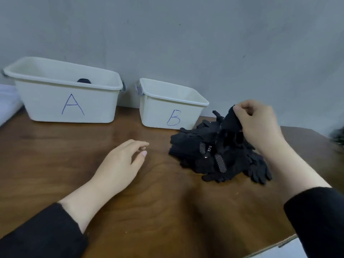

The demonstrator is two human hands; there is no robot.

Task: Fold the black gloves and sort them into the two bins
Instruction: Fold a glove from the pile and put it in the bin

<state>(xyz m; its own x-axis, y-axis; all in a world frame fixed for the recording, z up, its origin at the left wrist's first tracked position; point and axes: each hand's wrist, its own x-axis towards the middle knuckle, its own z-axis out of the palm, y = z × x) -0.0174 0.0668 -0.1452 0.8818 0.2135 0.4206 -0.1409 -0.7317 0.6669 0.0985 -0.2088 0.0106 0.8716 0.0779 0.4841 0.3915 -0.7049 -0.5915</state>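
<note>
The right hand (258,125) pinches one black glove (231,118) by an end above the glove pile (219,157) — its length hanging toward 6 o'clock — while the left hand (121,162), fingers loosely apart and empty, hovers at the pile's 9 o'clock.

A person's left hand (119,162) reaches forward low, palm down, fingers relaxed and loosely extended, holding nothing. The right hand (260,125) is raised, thumb and curled fingers pinching a black glove (231,118). Dark sleeves cover both forearms.
</note>
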